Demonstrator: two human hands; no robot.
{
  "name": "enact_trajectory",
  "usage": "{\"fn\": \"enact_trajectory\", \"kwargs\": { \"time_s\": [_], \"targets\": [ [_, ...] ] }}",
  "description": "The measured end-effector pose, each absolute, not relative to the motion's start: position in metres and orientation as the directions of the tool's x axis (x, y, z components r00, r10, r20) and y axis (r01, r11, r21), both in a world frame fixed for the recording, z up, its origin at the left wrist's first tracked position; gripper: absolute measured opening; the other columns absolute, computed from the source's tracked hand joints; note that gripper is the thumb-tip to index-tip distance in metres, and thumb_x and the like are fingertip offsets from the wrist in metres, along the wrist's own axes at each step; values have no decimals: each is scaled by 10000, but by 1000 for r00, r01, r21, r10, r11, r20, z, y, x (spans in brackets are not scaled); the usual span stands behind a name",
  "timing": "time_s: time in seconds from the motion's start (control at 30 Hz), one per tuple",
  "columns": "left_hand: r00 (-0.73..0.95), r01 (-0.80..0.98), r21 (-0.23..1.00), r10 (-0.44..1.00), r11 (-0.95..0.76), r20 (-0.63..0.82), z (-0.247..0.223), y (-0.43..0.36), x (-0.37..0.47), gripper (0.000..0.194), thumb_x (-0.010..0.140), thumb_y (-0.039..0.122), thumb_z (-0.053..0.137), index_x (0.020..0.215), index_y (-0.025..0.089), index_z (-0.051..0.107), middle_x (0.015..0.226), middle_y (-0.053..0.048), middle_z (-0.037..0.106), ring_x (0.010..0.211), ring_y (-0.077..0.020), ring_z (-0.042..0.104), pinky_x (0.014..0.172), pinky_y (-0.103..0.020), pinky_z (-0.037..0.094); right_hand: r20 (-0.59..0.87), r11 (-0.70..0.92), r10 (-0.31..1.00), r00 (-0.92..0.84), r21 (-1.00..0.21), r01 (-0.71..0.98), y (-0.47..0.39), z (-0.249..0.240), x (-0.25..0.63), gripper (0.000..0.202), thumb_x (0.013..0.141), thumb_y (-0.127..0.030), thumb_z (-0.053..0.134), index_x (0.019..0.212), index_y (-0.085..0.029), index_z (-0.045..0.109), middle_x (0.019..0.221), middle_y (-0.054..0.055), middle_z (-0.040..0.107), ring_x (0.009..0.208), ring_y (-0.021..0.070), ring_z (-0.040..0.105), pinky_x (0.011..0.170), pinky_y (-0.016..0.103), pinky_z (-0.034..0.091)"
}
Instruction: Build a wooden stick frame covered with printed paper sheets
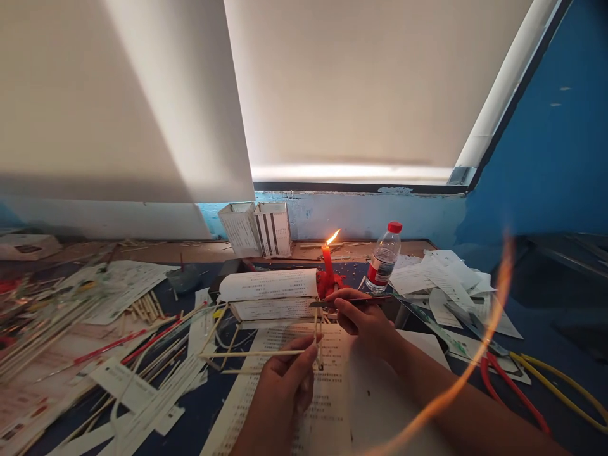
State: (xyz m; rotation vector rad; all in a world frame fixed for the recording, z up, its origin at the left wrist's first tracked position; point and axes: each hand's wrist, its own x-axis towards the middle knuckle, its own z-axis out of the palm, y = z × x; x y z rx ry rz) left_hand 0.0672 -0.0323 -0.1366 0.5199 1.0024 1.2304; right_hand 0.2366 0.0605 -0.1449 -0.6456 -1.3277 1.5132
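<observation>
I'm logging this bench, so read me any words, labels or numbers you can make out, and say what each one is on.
No text here can be read.
Water bottle red label: too small.
Printed sheet under the hands: blurred rows.
Rolled paper: blurred lines.
Two boxes at the wall: only dark bars.

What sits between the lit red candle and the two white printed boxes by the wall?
In the head view, only bare brown ledge lies between the lit red candle and the white printed boxes.

Both forearms are bare, with no sleeves, gloves, rings or watch visible.
</observation>
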Motion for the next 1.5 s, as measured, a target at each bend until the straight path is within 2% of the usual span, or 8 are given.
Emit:
{"fn": "enact_trajectory", "kwargs": {
  "time_s": [0.13, 0.3, 0.53, 0.8, 1.0, 1.2, 1.5],
  "targets": [
    [8, -528, 803, 947, 277, -321, -137, -34, 68, 467, 603, 446, 910, 927, 145, 760, 408, 101, 410, 370, -11, 243, 373, -165, 172, 152, 24, 911, -383, -947, -319, 55, -141, 236, 260, 873, -414, 699, 985, -180, 689, 653, -35, 544, 466, 56, 348, 445, 227, 179],
    [-11, -530, 807, 949, 261, -314, -137, -33, 68, 472, 603, 443, 916, 931, 142, 761, 422, 99, 420, 385, -13, 270, 389, -153, 193, 125, -21, 911, -393, -938, -346, 53, -135, 236, 235, 888, -395, 683, 958, -171, 680, 568, -63, 464, 463, 60, 321, 454, 228, 167],
    [-15, -543, 796, 945, 267, -327, -136, -36, 69, 515, 576, 449, 926, 959, 144, 769, 425, 103, 413, 391, -13, 249, 379, -152, 182, 131, 3, 921, -367, -944, -329, 56, -136, 242, 187, 899, -350, 673, 928, -165, 684, 710, -10, 596, 477, 47, 357, 455, 226, 172],
    [6, -547, 778, 931, 308, -364, -134, -32, 67, 569, 582, 480, 918, 1028, 155, 779, 445, 100, 419, 390, -13, 250, 363, -156, 184, 158, -20, 834, -529, -949, -314, 50, -139, 238, 164, 910, -302, 671, 965, -152, 705, 757, 9, 617, 501, 52, 445, 463, 220, 219],
    [-17, -538, 789, 932, 298, -363, -136, -31, 69, 603, 533, 492, 934, 1000, 143, 778, 413, 101, 416, 373, -12, 241, 355, -158, 176, 178, 47, 884, -432, -954, -297, 52, -133, 243, 183, 912, -326, 672, 963, -152, 695, 758, 4, 613, 483, 39, 414, 457, 213, 212],
    [-35, -561, 761, 910, 325, -414, -140, -29, 69, 689, 422, 451, 977, 1006, 161, 756, 442, 105, 430, 411, -17, 268, 385, -140, 199, 191, 64, 869, -456, -958, -279, 50, -131, 243, 192, 918, -336, 667, 971, -153, 689, 660, -35, 542, 486, 50, 422, 456, 210, 228],
    [-52, -459, 842, 938, 283, -343, -145, -31, 70, 607, 572, 485, 908, 1050, 139, 766, 452, 90, 416, 414, -30, 269, 397, -164, 205, 119, -5, 895, -430, -961, -275, 46, -134, 237, 190, 897, -347, 686, 894, -157, 693, 731, -2, 598, 507, 55, 451, 469, 205, 282]
  ]
}}
